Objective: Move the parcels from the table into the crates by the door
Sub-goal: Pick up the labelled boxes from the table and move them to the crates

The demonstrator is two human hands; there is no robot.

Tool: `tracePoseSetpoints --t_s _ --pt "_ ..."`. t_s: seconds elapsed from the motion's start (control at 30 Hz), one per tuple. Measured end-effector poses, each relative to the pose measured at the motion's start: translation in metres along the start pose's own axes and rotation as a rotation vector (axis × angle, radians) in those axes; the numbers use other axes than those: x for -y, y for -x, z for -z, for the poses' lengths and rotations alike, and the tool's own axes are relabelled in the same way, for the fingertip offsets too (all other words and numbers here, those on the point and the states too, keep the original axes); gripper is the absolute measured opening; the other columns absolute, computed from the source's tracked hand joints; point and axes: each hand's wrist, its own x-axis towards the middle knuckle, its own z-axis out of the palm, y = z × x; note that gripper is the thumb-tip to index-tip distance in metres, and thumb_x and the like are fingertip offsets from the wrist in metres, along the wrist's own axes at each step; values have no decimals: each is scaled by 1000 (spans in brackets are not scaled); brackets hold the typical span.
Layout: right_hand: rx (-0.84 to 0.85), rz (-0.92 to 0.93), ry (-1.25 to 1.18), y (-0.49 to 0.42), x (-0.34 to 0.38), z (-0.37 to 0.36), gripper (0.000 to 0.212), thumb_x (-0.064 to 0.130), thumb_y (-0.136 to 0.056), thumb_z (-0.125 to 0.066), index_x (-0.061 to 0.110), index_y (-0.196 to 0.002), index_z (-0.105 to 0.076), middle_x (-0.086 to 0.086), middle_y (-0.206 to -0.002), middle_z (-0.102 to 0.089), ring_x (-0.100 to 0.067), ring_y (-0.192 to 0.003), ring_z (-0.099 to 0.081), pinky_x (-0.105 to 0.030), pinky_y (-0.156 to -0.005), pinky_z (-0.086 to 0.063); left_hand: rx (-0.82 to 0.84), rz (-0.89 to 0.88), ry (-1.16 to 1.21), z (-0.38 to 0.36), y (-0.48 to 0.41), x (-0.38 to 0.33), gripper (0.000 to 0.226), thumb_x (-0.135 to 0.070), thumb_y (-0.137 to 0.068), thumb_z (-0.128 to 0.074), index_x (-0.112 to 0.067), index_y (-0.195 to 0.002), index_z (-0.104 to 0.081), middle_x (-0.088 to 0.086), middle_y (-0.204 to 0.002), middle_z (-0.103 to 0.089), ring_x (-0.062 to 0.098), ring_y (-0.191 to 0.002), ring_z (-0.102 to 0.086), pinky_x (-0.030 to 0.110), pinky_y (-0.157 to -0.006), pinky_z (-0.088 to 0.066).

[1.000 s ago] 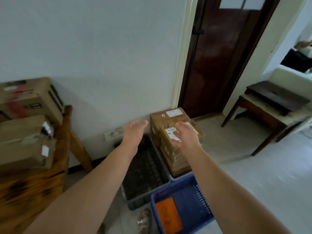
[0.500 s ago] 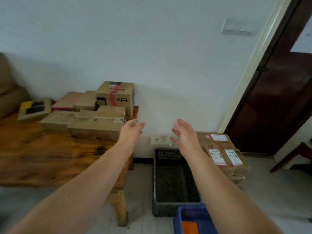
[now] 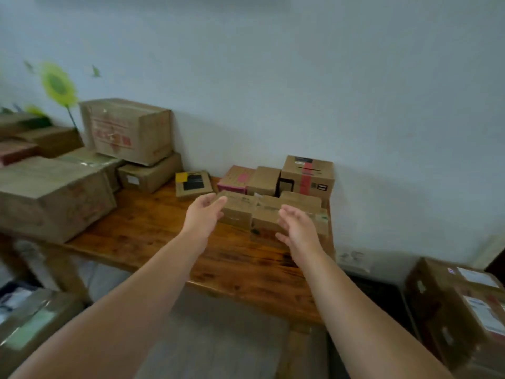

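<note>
1. The surface (image 3: 153,231) shows bare wood in its near middle. Its near edge runs from the left down toward the lower right, and its right end stops just past the small parcels.
2. On the left, a large carton (image 3: 52,195) sits at the near edge. A second carton (image 3: 128,129) is stacked farther back against the wall.
3. At the far right corner, two flat parcels lie side by side and touching: the left flat parcel (image 3: 237,213) and the right flat parcel (image 3: 266,217). Behind them stand a pink parcel (image 3: 235,177), a plain brown parcel (image 3: 263,180) and a taller red-taped box (image 3: 308,173).
4. On the floor to the right is a stack of labelled parcels (image 3: 459,302). A dark crate (image 3: 374,288) shows only as a sliver between them and the surface.
5. Both your arms reach forward with the palms facing each other. Your left grip (image 3: 203,217) is released at the left flat parcel's left end, holding nothing. Your right grip (image 3: 299,228) is also released, in front of the right flat parcel. You cannot tell whether either one touches the cardboard.
</note>
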Motion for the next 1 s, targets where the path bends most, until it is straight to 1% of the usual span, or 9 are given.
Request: tracePoseSetpoints --t_s 0.07,0.13,0.23,0.43,0.63,0.73,0.87,0.97,1.0 --pt "16 -5 -8 -2 -4 -32 31 23 -97 -52 19 -127 -54 3 -121 -51 -17 -114 -48 -38 -95 -45 -16 5 11 30 -12 0 44 -31 -91 -58 -23 -134 -49 -1 -125 -57 18 -107 -57 43 -101 -44" --pt "26 -22 4 -3 -9 -63 35 23 -97 -53 16 -131 -52 2 -124 -50 -19 -119 -48 -39 -98 -45 -40 18 17 58 -24 2 43 -31 -91 -59 -23 -133 -50 -1 -126 -57 17 -107 -57 41 -100 -44" --pt "34 -39 23 -14 -16 -100 34 25 -96 -54 17 -130 -53 3 -120 -49 -19 -119 -49 -37 -94 -45 -60 21 20 91 -46 8 44 -31 -91 -59 -23 -133 -49 -1 -127 -56 15 -103 -56 36 -93 -43" --pt "37 -47 87 -55 -31 -152 30 26 -95 -55 19 -125 -56 7 -109 -52 -15 -105 -51 -34 -86 -47 -87 81 2 135 -90 25 45 -32 -90 -59 -24 -133 -47 1 -127 -56 19 -111 -56 43 -99 -45" --pt "86 -44 117 -129 -39 -210 34 29 -95 -54 20 -128 -54 4 -119 -54 -15 -107 -51 -33 -86 -47 -107 93 -27 165 -171 31 45 -30 -91 -58 -21 -134 -47 2 -127 -55 19 -112 -55 38 -95 -45" --pt "87 -32 126 -182 -44 -241 36 29 -95 -54 20 -130 -53 3 -119 -54 -15 -107 -50 -30 -84 -47 -107 108 -44 166 -230 32 45 -29 -92 -57 -20 -134 -47 2 -128 -54 20 -112 -54 39 -96 -44" --pt "70 -67 139 -255 -51 -272 36 27 -94 -55 20 -130 -53 -1 -128 -53 -15 -107 -49 -33 -90 -45 -136 171 -66 163 -309 34 45 -28 -91 -58 -19 -134 -47 3 -126 -55 19 -108 -56 41 -98 -44" --pt "32 -124 213 -303 -59 -289 37 26 -95 -55 20 -131 -52 -3 -134 -51 -23 -122 -48 -41 -102 -43 -118 242 -83 160 -362 39 45 -28 -92 -58 -19 -134 -47 3 -127 -55 20 -112 -55 44 -100 -44" --pt "21 -130 234 -316 -60 -293 37 26 -95 -55 20 -131 -52 -4 -135 -50 -24 -124 -47 -42 -103 -42 -114 246 -85 160 -376 40 44 -28 -92 -58 -19 -134 -47 3 -127 -55 21 -112 -54 45 -100 -44"
